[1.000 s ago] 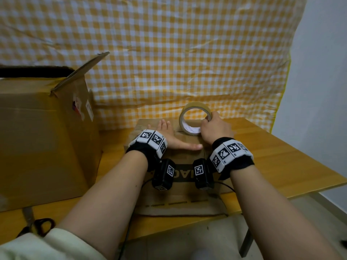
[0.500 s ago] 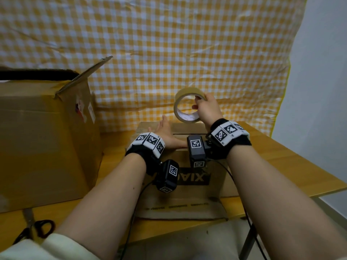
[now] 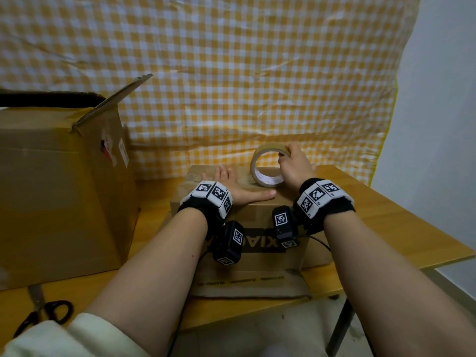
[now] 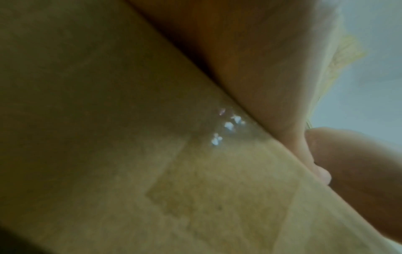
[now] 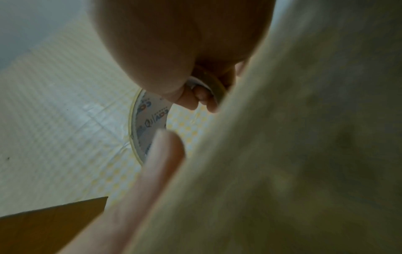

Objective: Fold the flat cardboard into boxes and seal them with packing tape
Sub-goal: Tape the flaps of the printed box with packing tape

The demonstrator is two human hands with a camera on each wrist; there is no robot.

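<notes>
A small folded cardboard box (image 3: 260,212) with black lettering on its front stands in the middle of the wooden table (image 3: 401,222). My left hand (image 3: 231,186) lies flat on the box top, fingers straight, thumb stretched right along the front edge. My right hand (image 3: 291,163) grips a roll of tan packing tape (image 3: 268,166) standing on edge on the box top, fingers curled over the roll's upper rim. In the right wrist view the fingertips (image 5: 202,98) hook through the tape roll (image 5: 147,127). The left wrist view shows blurred cardboard (image 4: 152,154) under the palm.
A large open cardboard box (image 3: 59,186) with a raised flap stands at the left of the table. Black-handled scissors (image 3: 43,313) lie at the near left edge. A flat cardboard sheet (image 3: 252,284) lies under the small box. Yellow checked cloth (image 3: 231,73) hangs behind.
My right hand lifted the tape roll off the box half a second ago, and now the roll is back down on the box top. The left hand stayed pressed flat.
</notes>
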